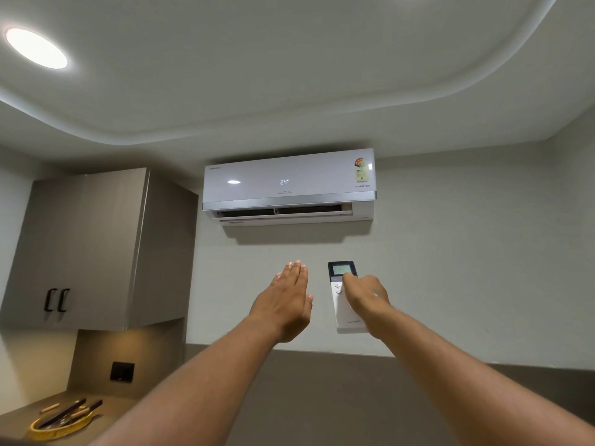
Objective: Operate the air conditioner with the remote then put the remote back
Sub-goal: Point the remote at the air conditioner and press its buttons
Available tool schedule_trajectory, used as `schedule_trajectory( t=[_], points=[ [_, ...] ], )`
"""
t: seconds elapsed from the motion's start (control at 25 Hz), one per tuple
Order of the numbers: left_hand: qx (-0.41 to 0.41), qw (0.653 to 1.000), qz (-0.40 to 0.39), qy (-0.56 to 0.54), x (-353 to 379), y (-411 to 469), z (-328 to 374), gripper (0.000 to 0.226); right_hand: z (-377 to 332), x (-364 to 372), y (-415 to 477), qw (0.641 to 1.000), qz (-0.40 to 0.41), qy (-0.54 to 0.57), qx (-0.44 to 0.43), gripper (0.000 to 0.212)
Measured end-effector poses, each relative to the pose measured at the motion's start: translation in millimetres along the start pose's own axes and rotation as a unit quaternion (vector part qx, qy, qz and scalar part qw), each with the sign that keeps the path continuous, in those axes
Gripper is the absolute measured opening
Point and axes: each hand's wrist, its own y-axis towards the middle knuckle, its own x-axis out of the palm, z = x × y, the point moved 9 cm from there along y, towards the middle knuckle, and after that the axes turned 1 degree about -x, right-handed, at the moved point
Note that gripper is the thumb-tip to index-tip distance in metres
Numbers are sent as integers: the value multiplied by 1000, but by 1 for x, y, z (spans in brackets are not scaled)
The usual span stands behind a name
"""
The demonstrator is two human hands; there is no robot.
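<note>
A white wall-mounted air conditioner hangs high on the wall, its display reads 24° and its lower flap is open. Below it and a little to the right, a white remote with a dark lit screen at its top stands upright against the wall, its lower end in a white wall holder. My right hand is closed around the remote's right side, with a fingertip just under the screen. My left hand is raised flat to the left of the remote, fingers straight, holding nothing and apart from it.
A grey wall cabinet with two black handles hangs at the left. Under it, a counter carries a yellow tray of utensils, with a black socket behind. A dark panel covers the lower wall. A round ceiling light glows at the upper left.
</note>
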Motion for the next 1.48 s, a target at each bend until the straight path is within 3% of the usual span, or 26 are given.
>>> schedule_trajectory(
  t=[1.48],
  points=[
    [-8, 1000, 1, 5, -3, -4, -17, 64, 1, 10, -5, 1000, -11, -4, 6, 19]
  ],
)
